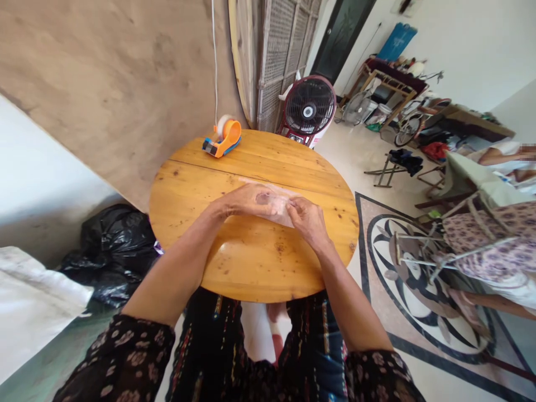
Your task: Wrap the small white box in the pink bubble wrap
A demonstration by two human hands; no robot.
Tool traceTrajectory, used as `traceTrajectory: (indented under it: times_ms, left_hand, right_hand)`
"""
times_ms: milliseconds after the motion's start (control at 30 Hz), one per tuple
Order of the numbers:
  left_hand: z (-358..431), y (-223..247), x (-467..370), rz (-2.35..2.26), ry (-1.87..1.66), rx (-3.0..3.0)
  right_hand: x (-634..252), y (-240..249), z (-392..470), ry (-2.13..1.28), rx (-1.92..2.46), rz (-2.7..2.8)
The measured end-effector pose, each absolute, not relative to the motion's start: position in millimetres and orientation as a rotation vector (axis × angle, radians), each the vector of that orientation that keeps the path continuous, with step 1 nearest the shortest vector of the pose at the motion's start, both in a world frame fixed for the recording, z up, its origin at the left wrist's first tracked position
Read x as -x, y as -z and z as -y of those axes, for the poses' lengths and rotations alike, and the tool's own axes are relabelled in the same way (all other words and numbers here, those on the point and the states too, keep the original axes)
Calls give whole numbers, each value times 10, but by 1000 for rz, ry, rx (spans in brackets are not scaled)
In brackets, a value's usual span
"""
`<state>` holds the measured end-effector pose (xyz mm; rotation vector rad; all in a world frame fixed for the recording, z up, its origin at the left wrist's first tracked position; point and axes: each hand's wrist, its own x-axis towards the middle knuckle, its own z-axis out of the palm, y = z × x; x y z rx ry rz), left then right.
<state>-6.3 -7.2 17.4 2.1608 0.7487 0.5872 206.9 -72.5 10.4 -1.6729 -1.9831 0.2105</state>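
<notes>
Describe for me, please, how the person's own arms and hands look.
The left hand and right hand are ungloved. The left forearm and right forearm are bare, below a black, pale-flowered fabric left sleeve and matching right sleeve, both ending near the elbow.

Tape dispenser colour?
The tape dispenser is orange and blue; head view shows it.

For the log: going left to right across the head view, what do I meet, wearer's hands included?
Black plastic bags, orange and blue tape dispenser, left hand, right hand, dark cloth, floral fabric.
</notes>
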Motion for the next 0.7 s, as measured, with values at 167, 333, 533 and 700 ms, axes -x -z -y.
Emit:
traceTrajectory:
  times_ms: [167,333,533,700]
  left_hand:
    - [18,-59,-3,-1053,-660,-2210]
    - [15,-46,-20,-1076,-670,-2171]
    - [43,-41,-25,-1098,-690,-2049]
    - [28,-30,-30,-1085,-687,-2019]
  right_hand:
    - [-2089,-125,633,-273,1776,1952]
    - [-2154,-183,516,-452,1617,2079]
    - [-2226,-60,371,-757,1283,2065]
    - [-2248,80,337,-908,1176,1921]
